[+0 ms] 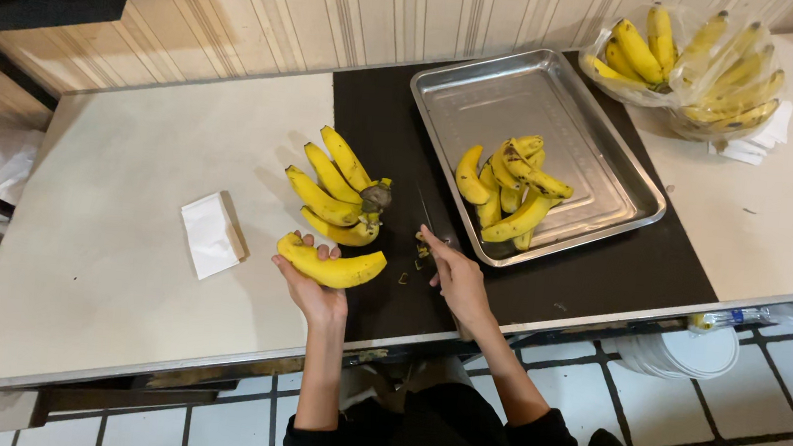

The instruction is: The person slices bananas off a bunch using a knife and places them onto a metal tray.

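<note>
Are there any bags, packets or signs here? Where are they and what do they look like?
Plastic bag: far right corner of the table, clear, crinkled, full of yellow bananas.
White packet: on the table left of the left hand, flat, folded, plain white.
White paper: under the bag, small, crumpled.
Bottle: at the table's right edge, lying down, clear; label too small to tell.
No signs or screens.

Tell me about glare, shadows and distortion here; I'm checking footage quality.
Head view: soft glare on the steel tray and the plastic bag; the banana bunch casts a faint shadow leftward; the table edge bows from wide-angle distortion; the left hand looks sharp.
</note>
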